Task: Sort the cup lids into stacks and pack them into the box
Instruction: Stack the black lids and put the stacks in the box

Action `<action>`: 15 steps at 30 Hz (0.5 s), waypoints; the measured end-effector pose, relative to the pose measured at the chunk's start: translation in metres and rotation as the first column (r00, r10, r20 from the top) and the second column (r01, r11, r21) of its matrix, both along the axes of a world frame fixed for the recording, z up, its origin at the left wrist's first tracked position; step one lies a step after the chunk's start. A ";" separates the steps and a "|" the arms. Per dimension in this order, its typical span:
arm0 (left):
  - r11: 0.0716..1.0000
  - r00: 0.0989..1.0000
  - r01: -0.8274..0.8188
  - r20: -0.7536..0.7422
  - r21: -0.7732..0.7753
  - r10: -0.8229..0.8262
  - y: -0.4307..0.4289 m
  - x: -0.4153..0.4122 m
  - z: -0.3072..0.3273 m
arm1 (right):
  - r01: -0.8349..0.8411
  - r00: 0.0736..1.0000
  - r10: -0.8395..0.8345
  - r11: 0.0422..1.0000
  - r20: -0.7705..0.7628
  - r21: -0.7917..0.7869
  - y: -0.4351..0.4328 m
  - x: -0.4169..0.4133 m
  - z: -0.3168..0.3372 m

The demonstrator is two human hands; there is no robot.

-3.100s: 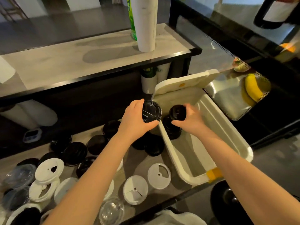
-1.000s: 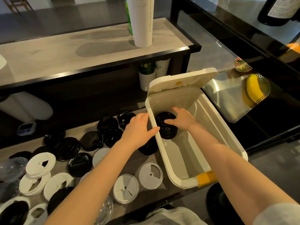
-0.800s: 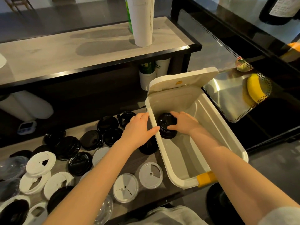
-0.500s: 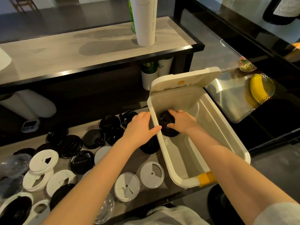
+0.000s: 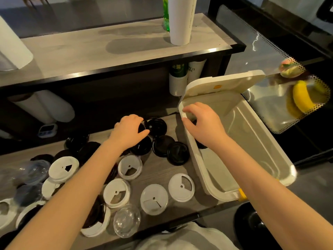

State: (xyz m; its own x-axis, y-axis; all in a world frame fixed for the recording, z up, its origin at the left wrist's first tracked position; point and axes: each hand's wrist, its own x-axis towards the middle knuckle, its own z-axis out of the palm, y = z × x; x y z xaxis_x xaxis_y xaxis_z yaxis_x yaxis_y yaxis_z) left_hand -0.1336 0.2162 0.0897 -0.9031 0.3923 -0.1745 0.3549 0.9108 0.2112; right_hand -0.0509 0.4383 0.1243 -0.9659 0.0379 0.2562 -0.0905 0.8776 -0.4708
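An open white box (image 5: 264,147) stands at the right of the counter, its lid (image 5: 221,83) tipped up at the back. My right hand (image 5: 203,123) hovers over the box's left rim with loosely curled fingers and holds nothing. A black lid stack (image 5: 200,146) in the box shows only as a sliver under that wrist. My left hand (image 5: 128,131) lies on the loose black lids, its thumb and fingers curled round the edge of one black lid (image 5: 142,127). More black lids (image 5: 178,153) lie beside it. White lids (image 5: 181,186) and a clear dome lid (image 5: 126,221) are nearer me.
A raised shelf (image 5: 108,51) carries a tall white cup stack (image 5: 182,20) and a green bottle (image 5: 165,15). Cups (image 5: 180,78), paper rolls (image 5: 46,107) and a small timer (image 5: 47,129) sit under it. A banana (image 5: 301,98) lies behind glass at the right. A black stool (image 5: 252,222) is below.
My right hand has lifted off the black stack and out of the box to its left rim. My left hand has left the rim and moved left onto the loose black lids.
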 end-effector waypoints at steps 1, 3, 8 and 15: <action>1.000 1.000 -0.026 0.013 0.004 0.026 -0.011 -0.002 -0.003 | -0.034 0.999 0.034 0.999 0.009 -0.026 -0.009 0.000 0.001; 0.997 0.996 -0.071 0.045 -0.004 0.072 -0.028 -0.005 -0.010 | -0.087 0.994 0.091 0.993 0.061 -0.074 -0.028 -0.002 -0.004; 0.995 0.979 -0.102 0.175 -0.015 0.103 -0.046 -0.006 -0.040 | -0.091 0.916 0.103 0.995 0.389 -0.049 -0.066 -0.013 -0.043; 0.988 0.969 -0.111 0.209 -0.109 0.132 -0.035 -0.003 -0.075 | 0.001 0.707 -0.107 0.989 0.699 0.151 -0.083 -0.048 -0.097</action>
State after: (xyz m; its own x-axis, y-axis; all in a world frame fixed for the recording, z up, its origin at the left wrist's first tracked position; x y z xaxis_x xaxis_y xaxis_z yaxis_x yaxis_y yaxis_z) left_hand -0.1364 0.1811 0.0146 -0.8802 0.2537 -0.4012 0.1957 0.9639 0.1803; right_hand -0.0987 0.3555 0.0274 -0.8639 0.1138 -0.4906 0.2697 0.9272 -0.2598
